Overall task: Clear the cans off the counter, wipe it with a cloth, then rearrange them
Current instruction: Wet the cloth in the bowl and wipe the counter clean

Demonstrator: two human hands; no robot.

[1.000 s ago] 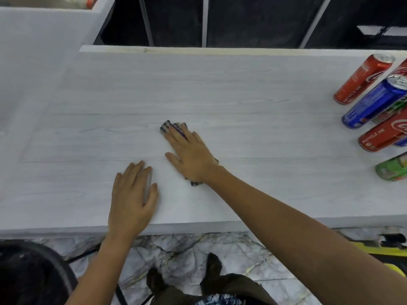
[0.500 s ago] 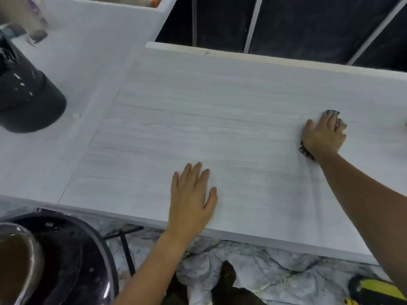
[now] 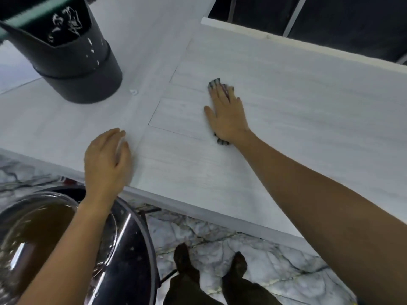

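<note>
My right hand (image 3: 226, 115) lies flat with straight fingers on a small dark checked cloth (image 3: 214, 83), pressing it onto the pale wood-grain counter (image 3: 308, 119). Only the cloth's ends show, one past my fingertips and one by my wrist. My left hand (image 3: 106, 159) rests palm down near the counter's front edge, fingers loosely bent, holding nothing. No cans are in view.
A large black cylindrical container (image 3: 72, 60) stands on the counter at the back left. Below the front edge at the left sits a shiny metal bowl (image 3: 44, 238) on a black round stand. Marble floor and my feet (image 3: 211, 267) show below.
My right hand has slid the cloth leftwards across the counter from where it was half a second ago. The view swung left, so the cans left the frame and the black container came in.
</note>
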